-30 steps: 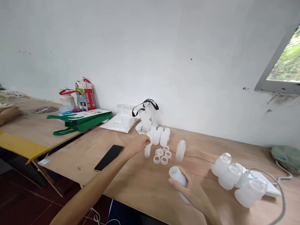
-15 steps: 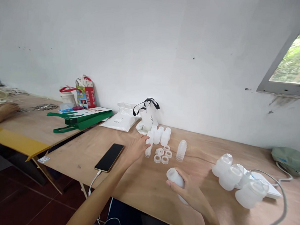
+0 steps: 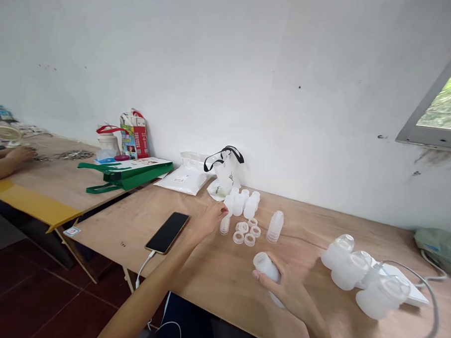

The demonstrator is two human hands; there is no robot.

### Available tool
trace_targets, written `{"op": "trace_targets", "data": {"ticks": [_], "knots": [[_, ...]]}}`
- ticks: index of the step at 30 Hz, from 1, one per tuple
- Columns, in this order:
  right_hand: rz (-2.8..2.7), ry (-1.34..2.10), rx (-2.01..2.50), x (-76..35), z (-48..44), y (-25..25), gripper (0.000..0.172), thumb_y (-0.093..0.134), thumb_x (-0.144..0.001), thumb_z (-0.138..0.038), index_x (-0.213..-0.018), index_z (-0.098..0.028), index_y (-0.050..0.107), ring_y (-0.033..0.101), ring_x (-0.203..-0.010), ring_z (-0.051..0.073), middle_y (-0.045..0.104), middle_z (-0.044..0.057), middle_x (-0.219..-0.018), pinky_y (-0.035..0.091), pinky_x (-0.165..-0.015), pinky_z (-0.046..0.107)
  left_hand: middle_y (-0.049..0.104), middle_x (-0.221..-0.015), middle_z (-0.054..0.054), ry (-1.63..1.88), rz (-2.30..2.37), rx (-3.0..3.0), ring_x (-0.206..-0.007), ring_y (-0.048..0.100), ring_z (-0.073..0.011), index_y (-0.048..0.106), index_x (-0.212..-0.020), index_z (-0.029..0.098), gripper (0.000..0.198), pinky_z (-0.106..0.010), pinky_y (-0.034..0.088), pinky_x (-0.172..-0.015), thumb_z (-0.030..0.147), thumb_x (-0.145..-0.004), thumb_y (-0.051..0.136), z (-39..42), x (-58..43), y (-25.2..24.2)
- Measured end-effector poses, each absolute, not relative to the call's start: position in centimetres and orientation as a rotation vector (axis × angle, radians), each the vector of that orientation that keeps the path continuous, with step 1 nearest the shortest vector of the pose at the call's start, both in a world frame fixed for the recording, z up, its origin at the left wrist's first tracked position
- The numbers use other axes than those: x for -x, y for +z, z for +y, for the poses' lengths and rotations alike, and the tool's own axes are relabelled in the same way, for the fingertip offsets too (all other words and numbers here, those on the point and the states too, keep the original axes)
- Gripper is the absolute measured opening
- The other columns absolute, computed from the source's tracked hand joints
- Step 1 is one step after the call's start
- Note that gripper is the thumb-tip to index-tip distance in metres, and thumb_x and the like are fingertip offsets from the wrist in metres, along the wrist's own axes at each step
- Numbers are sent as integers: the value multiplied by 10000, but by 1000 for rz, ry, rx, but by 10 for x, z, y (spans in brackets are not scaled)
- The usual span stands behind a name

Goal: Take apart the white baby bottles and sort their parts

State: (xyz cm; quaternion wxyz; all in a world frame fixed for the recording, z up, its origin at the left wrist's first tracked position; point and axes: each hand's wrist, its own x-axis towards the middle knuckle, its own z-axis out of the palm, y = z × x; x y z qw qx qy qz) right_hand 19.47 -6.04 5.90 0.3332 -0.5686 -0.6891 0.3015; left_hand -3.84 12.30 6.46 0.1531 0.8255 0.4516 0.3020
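Observation:
My right hand point(image 3: 288, 281) is wrapped round an open-necked frosted plastic bottle point(image 3: 264, 264), tilted over the table's near side. My left hand point(image 3: 211, 218) reaches to the middle, its fingertips pinched together at the top of a short stack of small clear plastic pieces point(image 3: 225, 227). Whether something is between those fingertips is hidden. Behind them several frosted bottles point(image 3: 238, 204) stand grouped. Several translucent rings point(image 3: 250, 239) lie just right of the short stack. Farther right stands a taller stack of clear domed caps point(image 3: 275, 226).
Several capped bottles point(image 3: 350, 269) stand at the right beside a white device point(image 3: 410, 286) and a grey cable point(image 3: 436, 317). A phone point(image 3: 167, 232) on a charging cord lies left. White bags point(image 3: 184, 174) and a green bag point(image 3: 135, 174) sit behind. A co-worker's hand point(image 3: 20, 156) is far left.
My left hand's fingers have gone from spread apart to pinched at the short stack. My right hand keeps its hold on the bottle. The view has shifted slightly left.

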Motion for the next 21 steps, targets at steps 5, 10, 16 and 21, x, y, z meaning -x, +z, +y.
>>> {"op": "trace_targets", "data": {"ticks": [5, 10, 16, 21], "knots": [[-1780, 798, 1485, -193, -61, 62, 248, 596, -897, -486, -883, -240, 579, 592, -750, 184, 646, -28, -801, 431, -704, 282, 727, -1049, -82, 863, 1341, -2346, -960, 666, -267, 676, -1066, 188, 190, -358, 485, -834, 291, -932, 590, 119, 39, 67], [-1787, 807, 1486, -193, -60, 61, 235, 591, -898, -475, -874, -243, 561, 583, -746, 184, 637, -30, -794, 416, -702, 285, 737, -1032, -78, 881, 1327, -2343, -988, 667, -258, 696, -945, 187, 149, -340, 481, -853, 286, -941, 584, 116, 34, 68], [-1786, 804, 1497, -196, -62, 63, 253, 582, -900, -493, -883, -242, 557, 563, -773, 189, 621, -22, -811, 413, -723, 293, 754, -978, -65, 918, 1339, -2295, -903, 680, -245, 697, -949, 196, 200, -333, 481, -817, 336, -965, 554, 115, 36, 66], [-1786, 817, 1494, -196, -62, 64, 260, 580, -903, -496, -875, -240, 545, 553, -769, 189, 615, -22, -813, 406, -727, 298, 757, -977, -65, 922, 1355, -2274, -872, 683, -251, 696, -966, 202, 211, -338, 477, -775, 345, -959, 541, 115, 37, 62]]}}
